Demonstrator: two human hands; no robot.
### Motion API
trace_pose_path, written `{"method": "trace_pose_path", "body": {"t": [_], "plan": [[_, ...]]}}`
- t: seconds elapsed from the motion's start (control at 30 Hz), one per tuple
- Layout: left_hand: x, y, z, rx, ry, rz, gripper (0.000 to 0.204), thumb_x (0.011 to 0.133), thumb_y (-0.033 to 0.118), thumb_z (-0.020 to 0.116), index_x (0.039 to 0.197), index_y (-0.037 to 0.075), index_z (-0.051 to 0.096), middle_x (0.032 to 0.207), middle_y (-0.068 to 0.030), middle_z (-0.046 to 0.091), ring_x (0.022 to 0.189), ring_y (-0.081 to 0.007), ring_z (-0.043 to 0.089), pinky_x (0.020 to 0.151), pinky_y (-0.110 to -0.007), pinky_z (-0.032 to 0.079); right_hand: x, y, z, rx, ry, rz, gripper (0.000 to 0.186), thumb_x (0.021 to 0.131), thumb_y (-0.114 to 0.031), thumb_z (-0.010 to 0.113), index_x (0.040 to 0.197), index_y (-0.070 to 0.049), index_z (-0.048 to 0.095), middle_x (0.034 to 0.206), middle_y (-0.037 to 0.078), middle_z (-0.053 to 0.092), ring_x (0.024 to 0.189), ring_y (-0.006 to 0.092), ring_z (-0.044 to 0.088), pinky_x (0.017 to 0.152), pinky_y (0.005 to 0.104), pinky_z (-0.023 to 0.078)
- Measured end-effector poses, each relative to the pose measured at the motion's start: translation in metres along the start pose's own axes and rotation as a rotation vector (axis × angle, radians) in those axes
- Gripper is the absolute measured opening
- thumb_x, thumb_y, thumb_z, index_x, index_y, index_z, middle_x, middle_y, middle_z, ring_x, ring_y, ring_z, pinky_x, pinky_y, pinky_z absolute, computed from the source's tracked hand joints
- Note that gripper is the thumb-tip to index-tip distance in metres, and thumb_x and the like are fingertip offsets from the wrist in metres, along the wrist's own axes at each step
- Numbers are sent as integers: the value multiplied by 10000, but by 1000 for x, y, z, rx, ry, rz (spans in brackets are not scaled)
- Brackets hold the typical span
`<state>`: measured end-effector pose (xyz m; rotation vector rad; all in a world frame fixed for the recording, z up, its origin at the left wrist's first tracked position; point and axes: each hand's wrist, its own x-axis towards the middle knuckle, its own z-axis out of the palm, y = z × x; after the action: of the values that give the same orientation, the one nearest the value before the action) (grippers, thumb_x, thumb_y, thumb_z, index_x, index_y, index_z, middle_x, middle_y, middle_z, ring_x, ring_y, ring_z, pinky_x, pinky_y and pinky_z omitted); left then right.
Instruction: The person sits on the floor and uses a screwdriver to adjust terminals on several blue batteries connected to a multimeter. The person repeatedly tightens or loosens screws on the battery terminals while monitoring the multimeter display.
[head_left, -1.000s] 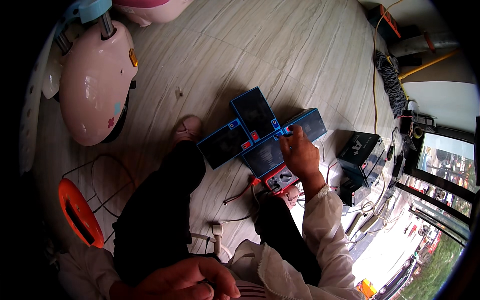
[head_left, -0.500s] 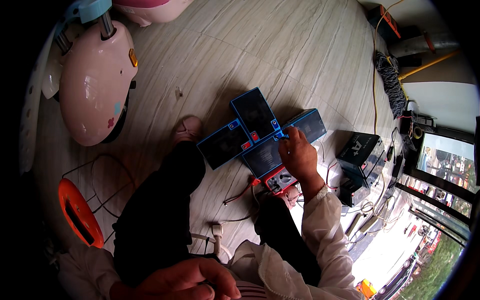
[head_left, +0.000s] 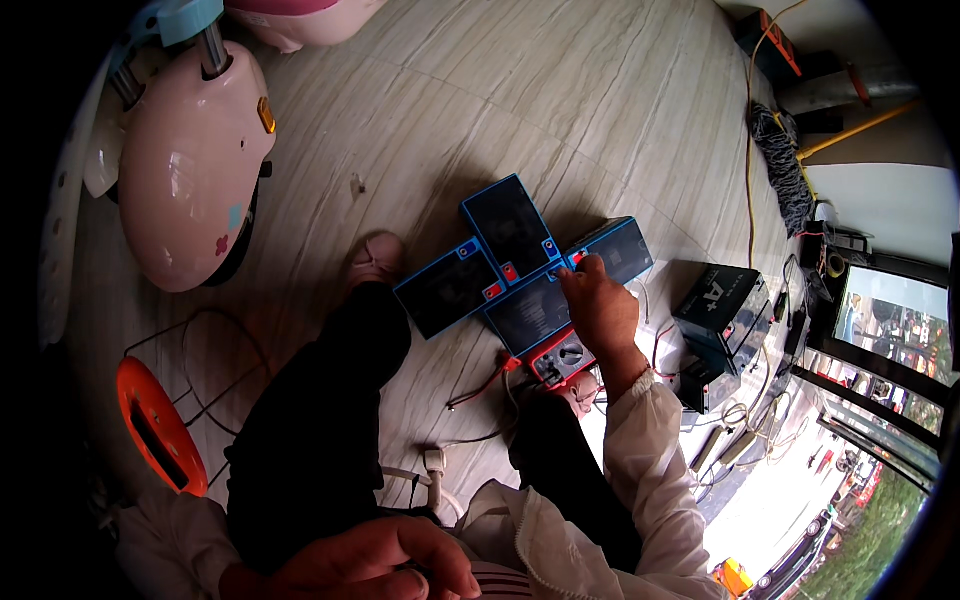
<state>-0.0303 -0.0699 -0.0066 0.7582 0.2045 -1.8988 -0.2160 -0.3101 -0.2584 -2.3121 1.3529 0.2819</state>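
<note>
Several black batteries with blue edges stand close together on the floor: an upper one (head_left: 505, 225), a left one (head_left: 445, 292), a lower one (head_left: 527, 316) and a right one (head_left: 615, 252). Red and blue terminal corners show on them. My right hand (head_left: 603, 312) reaches to where the lower and right batteries meet, fingertips pinched at the terminals; what they grip, if anything, is too small to tell. Below it lies a red multimeter (head_left: 560, 358) with a grey dial face. My left hand (head_left: 375, 562) rests over my lap, fingers loosely extended, holding nothing.
Dark batteries (head_left: 715, 305) stand to the right, near tangled cables (head_left: 755, 410). A red lead (head_left: 478, 388) and a plug (head_left: 434, 462) lie between my feet. An orange slotted disc (head_left: 160, 425) is at left, below a pink rounded vehicle body (head_left: 195, 170). A mop (head_left: 780, 175) lies far right.
My right hand has shifted slightly, its fingertips turning at the terminals between the lower and right batteries. My left hand and the batteries stay in place.
</note>
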Motion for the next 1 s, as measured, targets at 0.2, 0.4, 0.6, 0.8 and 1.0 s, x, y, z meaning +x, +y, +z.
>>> {"method": "trace_pose_path", "body": {"t": [0.2,0.4,0.6,0.8,1.0], "plan": [[-1,2,1,5,-4,-7,237,984,176,413,1108,-20,464,987,-84,516,791,-132,505,728,-256,412,-5,1,4,74,73,-81,356,876,-351,598,1054,-68,476,831,205,668,707,411,648,635,493,506],[0,1,0,6,-14,-8,241,980,177,417,1115,-17,460,988,-83,517,790,-131,505,726,-256,412,2,6,-1,-125,-37,92,278,888,-280,575,1060,-76,497,847,171,631,676,432,619,655,472,507],[0,1,-1,6,-23,-11,241,979,180,423,1114,-16,463,991,-82,520,786,-128,506,722,-253,413,-1,9,12,327,263,-329,264,884,-263,611,1024,-53,530,871,182,596,769,406,621,654,466,507],[0,0,-2,-7,-30,-1,242,979,188,433,1109,-13,468,984,-80,524,781,-124,507,711,-249,415,5,-4,-6,14,-28,68,302,865,-167,582,1114,-36,472,1021,207,558,844,413,615,711,480,506],[-1,0,1,3,-19,7,245,979,195,439,1104,-14,469,973,-79,524,778,-122,508,704,-246,415,0,10,11,203,140,-174,398,895,-321,575,1148,-42,444,1014,203,636,848,420,639,729,469,506]]}}
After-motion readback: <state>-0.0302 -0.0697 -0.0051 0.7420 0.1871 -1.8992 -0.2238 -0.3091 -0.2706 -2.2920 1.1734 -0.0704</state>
